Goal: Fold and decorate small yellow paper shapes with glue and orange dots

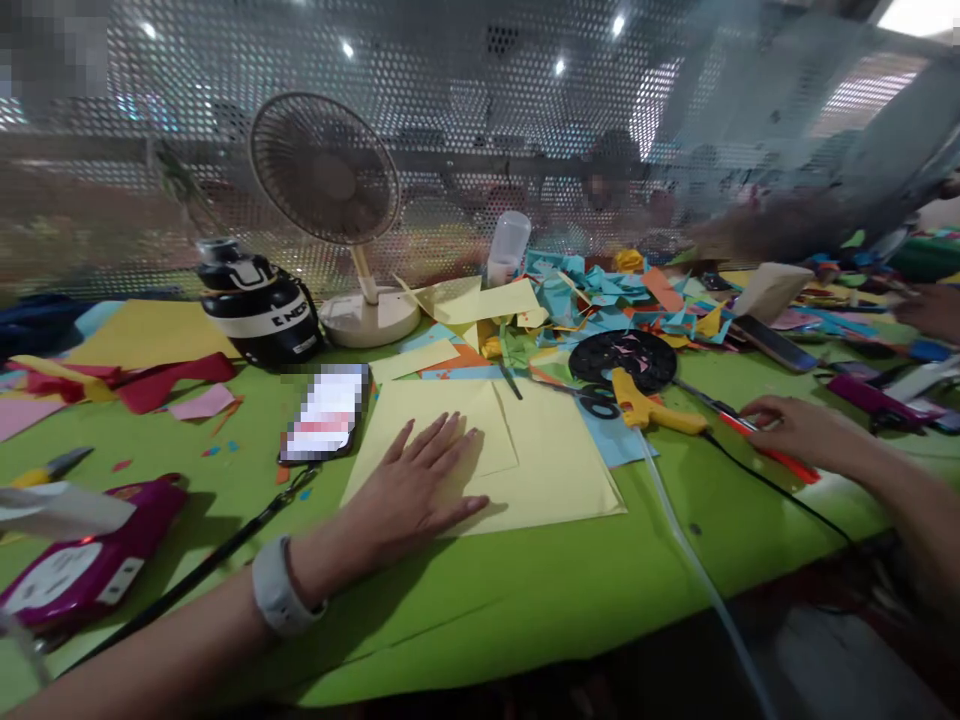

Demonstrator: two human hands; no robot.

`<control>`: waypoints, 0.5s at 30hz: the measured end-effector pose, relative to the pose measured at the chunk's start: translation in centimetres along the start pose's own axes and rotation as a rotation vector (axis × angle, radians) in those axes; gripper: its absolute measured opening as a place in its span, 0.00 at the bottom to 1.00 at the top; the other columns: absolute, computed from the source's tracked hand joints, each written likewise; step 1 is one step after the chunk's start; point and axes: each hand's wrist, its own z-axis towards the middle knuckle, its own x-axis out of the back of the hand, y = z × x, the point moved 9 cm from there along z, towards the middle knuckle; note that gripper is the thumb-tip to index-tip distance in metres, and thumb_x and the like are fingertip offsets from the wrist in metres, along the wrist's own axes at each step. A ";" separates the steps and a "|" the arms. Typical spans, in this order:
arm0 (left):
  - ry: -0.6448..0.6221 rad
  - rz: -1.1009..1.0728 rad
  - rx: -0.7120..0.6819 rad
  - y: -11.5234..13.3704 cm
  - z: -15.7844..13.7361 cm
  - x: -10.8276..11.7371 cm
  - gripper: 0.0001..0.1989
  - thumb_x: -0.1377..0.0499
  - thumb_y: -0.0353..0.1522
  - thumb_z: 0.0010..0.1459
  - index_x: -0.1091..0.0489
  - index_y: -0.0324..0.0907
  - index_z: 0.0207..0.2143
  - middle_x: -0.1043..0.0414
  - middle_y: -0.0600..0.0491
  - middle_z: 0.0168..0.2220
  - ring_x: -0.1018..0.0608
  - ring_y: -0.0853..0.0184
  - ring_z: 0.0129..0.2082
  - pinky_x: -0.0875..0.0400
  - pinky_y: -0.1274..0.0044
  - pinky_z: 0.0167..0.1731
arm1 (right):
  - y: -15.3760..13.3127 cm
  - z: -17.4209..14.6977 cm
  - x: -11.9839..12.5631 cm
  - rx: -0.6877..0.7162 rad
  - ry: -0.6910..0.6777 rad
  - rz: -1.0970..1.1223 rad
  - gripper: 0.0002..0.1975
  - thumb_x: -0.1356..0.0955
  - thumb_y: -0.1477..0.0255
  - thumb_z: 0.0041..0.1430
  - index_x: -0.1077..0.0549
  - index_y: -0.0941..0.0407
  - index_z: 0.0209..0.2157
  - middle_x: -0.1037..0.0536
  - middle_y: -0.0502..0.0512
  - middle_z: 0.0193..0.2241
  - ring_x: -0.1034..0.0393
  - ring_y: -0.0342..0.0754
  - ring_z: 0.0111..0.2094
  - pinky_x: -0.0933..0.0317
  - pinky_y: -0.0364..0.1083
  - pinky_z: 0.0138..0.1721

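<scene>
My left hand (416, 485) lies flat, fingers spread, on a smaller pale yellow sheet (491, 440) with a pointed top. Under that sheet is a larger pale yellow paper (566, 480). Off to the right, my right hand (799, 430) has its fingers closed around a red utility knife (796, 465) close to the green tabletop; its thin blade end points to the upper left. Between my hands are black-handled scissors (600, 402) and a yellow glue gun (656, 408) with a black cord. A long translucent strip (694, 560) runs from the gun past the table's front edge.
A phone (326, 412) on a strap lies left of the paper. Behind stand a fan (371, 318), a black-and-white bottle (259, 315) and a round black dish (622, 360). Paper scraps (585, 285) pile at the back. A purple device (94, 555) sits left. Another person's hand (930, 310) is far right.
</scene>
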 end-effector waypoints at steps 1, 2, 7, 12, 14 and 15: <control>0.028 0.005 0.007 0.0 -0.1 0.1 0.38 0.58 0.55 0.60 0.59 0.45 0.66 0.62 0.47 0.68 0.56 0.55 0.67 0.65 0.58 0.63 | 0.1 0.1 -0.1 -0.011 0.000 0.016 0.12 0.33 0.63 0.38 0.28 0.53 0.28 0.22 0.67 0.33 0.28 0.65 0.34 0.37 0.59 0.37; 0.053 0.008 0.010 0.2 -0.4 0.1 0.39 0.58 0.55 0.60 0.61 0.45 0.67 0.62 0.47 0.68 0.56 0.55 0.67 0.66 0.58 0.63 | 0.2 0.2 0.0 -0.023 0.000 0.033 0.11 0.32 0.63 0.37 0.28 0.53 0.26 0.22 0.67 0.32 0.28 0.65 0.34 0.37 0.59 0.36; 0.087 -0.008 -0.008 1.5 -1.3 -0.3 0.41 0.57 0.55 0.60 0.65 0.45 0.67 0.62 0.46 0.68 0.57 0.54 0.67 0.68 0.58 0.63 | 1.8 -0.4 1.9 -0.087 0.053 0.085 0.14 0.32 0.57 0.37 0.32 0.52 0.24 0.23 0.70 0.30 0.28 0.65 0.32 0.37 0.59 0.35; 0.050 -0.040 -0.032 1.8 -1.3 -0.5 0.41 0.59 0.55 0.60 0.66 0.44 0.67 0.64 0.44 0.68 0.59 0.52 0.67 0.65 0.57 0.62 | -3.3 -2.8 4.8 0.013 0.264 0.301 0.23 0.37 0.48 0.46 0.32 0.51 0.34 0.24 0.70 0.37 0.29 0.64 0.38 0.37 0.58 0.35; 0.029 -0.056 -0.045 1.8 -1.2 -0.5 0.40 0.59 0.55 0.61 0.68 0.44 0.67 0.65 0.44 0.68 0.59 0.52 0.67 0.64 0.57 0.62 | -9.3 -3.5 3.0 0.177 0.111 0.338 0.24 0.36 0.50 0.49 0.30 0.55 0.39 0.24 0.67 0.38 0.29 0.61 0.38 0.36 0.55 0.39; 0.017 -0.062 -0.050 1.8 -1.2 -0.6 0.40 0.58 0.54 0.61 0.69 0.45 0.67 0.65 0.45 0.68 0.59 0.52 0.67 0.64 0.57 0.62 | -12.7 -3.9 1.9 0.280 0.034 0.342 0.24 0.36 0.52 0.52 0.30 0.56 0.43 0.25 0.65 0.41 0.29 0.59 0.40 0.36 0.54 0.42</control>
